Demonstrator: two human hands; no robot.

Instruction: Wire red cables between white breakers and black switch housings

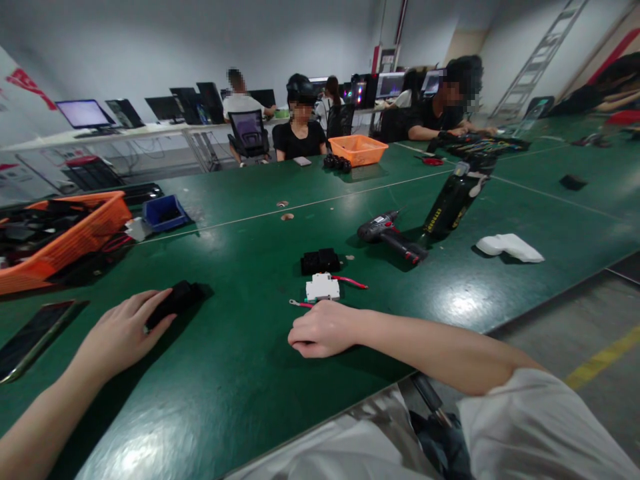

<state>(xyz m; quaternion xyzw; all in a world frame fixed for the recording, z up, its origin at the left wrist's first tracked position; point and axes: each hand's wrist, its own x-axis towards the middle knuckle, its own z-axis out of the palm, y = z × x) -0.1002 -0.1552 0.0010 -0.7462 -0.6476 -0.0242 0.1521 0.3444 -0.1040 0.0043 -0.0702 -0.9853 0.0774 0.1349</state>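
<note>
On the left of the green table (pixel 225 373), my left hand (pixel 123 330) is wrapped round a black block-like part (pixel 175 300). My right hand (pixel 325 330) rests closed on the tabletop near the middle, and whatever its fingers may hold is hidden. Just beyond it lies a white module (pixel 323 287) with red leads; one lead ends in a metal ring and runs close to the hand. Behind the module sits another black part (pixel 321 261).
A drill (pixel 393 237), a black bottle-like object (pixel 447 203) and a white piece (pixel 509 247) lie to the right. On the left are an orange basket (pixel 107 223), a blue bin (pixel 166 213) and a phone (pixel 35 337). People sit across the table near another orange basket (pixel 357 151).
</note>
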